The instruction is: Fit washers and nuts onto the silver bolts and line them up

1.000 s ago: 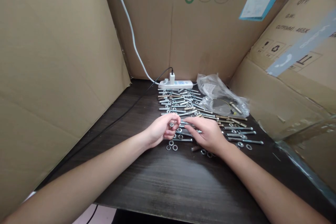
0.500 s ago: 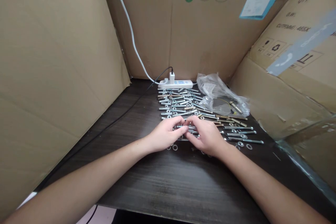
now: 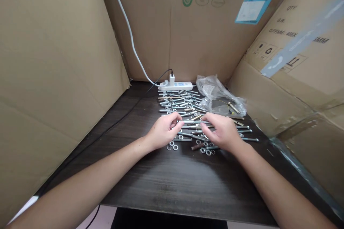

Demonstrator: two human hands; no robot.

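Observation:
Between my two hands a silver bolt with a sleeve is held roughly level above the table. My left hand pinches its left end between thumb and fingers. My right hand pinches the right end, the fingertips partly covering it. Beneath and around both hands lie rows of metal bolts and sleeves, some silver and some brassy. Loose washers lie below my left hand. A hex nut and a dark brownish sleeve are just below my right hand. My right hand hides some of the parts.
A white power strip with a plugged charger stands behind the bolts. A clear plastic bag lies at the back right. A black cable crosses the dark table on the left. Cardboard walls enclose three sides.
My hands were together with fingertips touching; they have moved apart, and the bolt with its sleeve now shows between them. The view has shifted slightly.

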